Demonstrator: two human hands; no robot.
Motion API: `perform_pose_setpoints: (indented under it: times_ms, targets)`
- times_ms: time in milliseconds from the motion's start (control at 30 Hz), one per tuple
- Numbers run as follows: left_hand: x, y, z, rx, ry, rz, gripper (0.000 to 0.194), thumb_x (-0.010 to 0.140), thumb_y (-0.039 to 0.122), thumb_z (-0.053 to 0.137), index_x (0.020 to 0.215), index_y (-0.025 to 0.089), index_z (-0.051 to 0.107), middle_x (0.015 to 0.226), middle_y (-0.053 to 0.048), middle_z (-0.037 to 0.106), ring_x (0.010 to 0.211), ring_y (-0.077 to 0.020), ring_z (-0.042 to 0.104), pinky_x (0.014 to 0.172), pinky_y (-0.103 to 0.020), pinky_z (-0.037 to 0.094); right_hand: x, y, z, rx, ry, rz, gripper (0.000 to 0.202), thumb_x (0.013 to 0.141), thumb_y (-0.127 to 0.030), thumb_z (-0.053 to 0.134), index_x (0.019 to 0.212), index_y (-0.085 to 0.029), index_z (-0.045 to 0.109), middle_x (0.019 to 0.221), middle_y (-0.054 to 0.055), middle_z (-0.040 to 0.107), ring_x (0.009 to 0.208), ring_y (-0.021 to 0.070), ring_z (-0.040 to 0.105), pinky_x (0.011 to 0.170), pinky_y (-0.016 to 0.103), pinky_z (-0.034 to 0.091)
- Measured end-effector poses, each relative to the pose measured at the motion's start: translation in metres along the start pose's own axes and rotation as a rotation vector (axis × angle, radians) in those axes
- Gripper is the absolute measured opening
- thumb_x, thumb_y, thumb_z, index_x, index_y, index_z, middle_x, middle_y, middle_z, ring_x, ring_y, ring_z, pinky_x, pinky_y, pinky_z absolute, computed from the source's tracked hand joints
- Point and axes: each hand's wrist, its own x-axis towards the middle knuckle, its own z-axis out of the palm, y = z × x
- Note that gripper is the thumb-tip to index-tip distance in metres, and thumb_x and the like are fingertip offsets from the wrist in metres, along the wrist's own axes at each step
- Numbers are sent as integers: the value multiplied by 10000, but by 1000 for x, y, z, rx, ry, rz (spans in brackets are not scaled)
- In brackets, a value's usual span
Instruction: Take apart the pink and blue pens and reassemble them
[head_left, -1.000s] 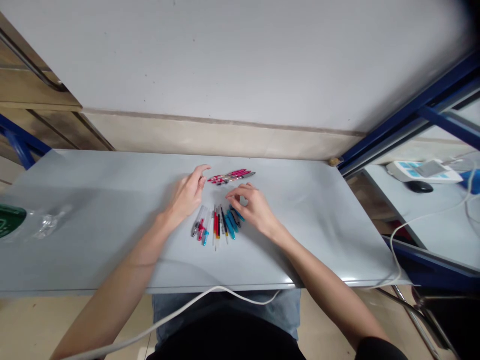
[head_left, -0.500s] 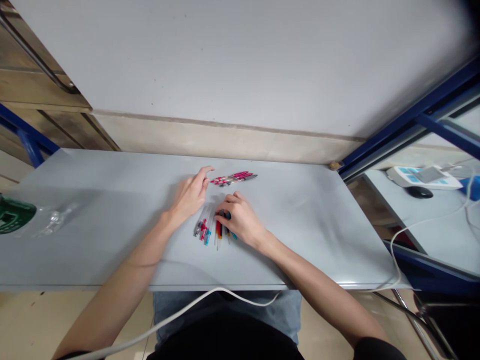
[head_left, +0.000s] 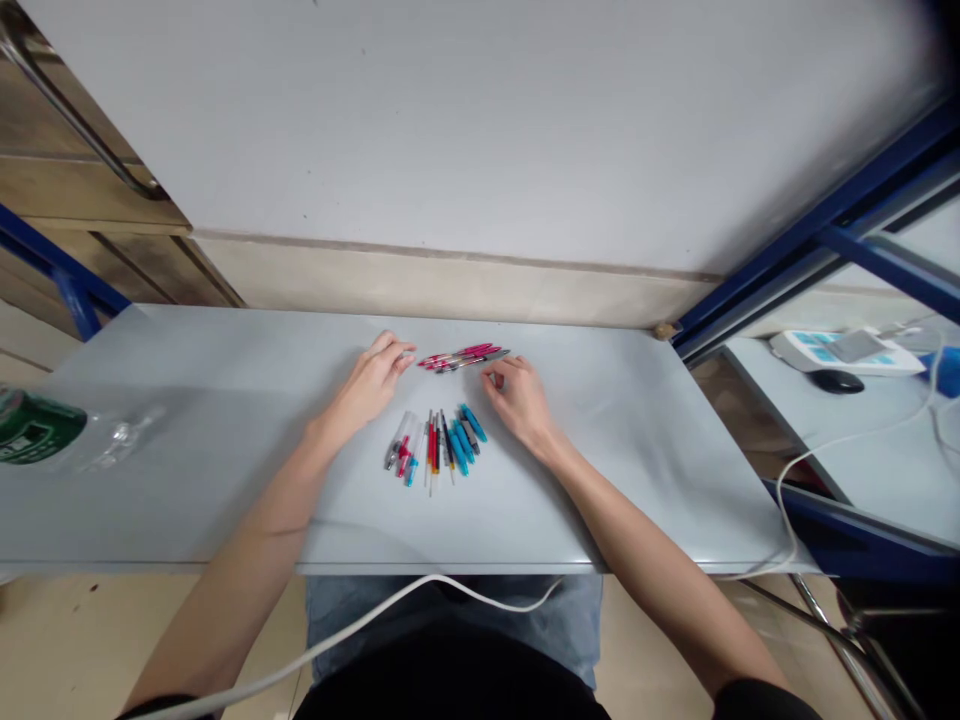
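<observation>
Several pink and dark pens (head_left: 461, 358) lie together near the back of the grey table. My left hand (head_left: 373, 380) rests just left of them, fingers apart and holding nothing. At their right end is my right hand (head_left: 519, 398), its fingers curled with thumb and forefinger near each other; anything between them is too small to tell. In front lie clear pen barrels (head_left: 405, 448) with grey, pink and blue tips, then thin ink refills (head_left: 437, 445) in red and black, then blue and grey pen parts (head_left: 465, 438), side by side.
A clear bottle with a green label (head_left: 37, 428) lies at the left on the table (head_left: 225, 500). To the right, a lower surface bears a black mouse (head_left: 836, 381) and a white device (head_left: 847, 350). A white cable (head_left: 442, 578) crosses in front of my body.
My right hand has moved from over the refills and blue parts up and right to the pens' right end, uncovering them. My left hand has shifted slightly left.
</observation>
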Motion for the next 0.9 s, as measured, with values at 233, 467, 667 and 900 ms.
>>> perform_pose_setpoints:
  times_ms: [233,467,667,900]
  targets:
    - [-5,-14,-2,66,-110,-57,412,1033,453,450,1185,190,728,1014,-69,673,886,-199,651,840,-322,478,-2,-4,0,63,50,-18,201,937,-191,511,862,-186,697,774,50,614,812,228,533,811,334,416]
    - [-13,-16,8,40,-133,-99,383,1018,431,476,1117,203,767,936,-62,712,783,-185,649,768,-303,488,-5,-5,-5,99,56,-4,183,920,-179,513,838,-190,677,750,35,600,779,212,533,777,313,398]
    - [-16,-7,10,53,-214,-199,391,974,441,525,1234,238,735,827,-37,741,708,-204,644,669,-293,462,-5,-9,-6,82,5,31,175,920,-182,527,870,-184,695,733,21,603,729,187,533,722,291,373]
    - [-15,5,7,110,-274,-206,359,942,395,566,1276,287,641,784,12,641,678,-166,578,647,-261,391,-6,-10,-6,71,-24,39,183,928,-190,533,878,-188,708,722,26,607,745,197,552,721,291,381]
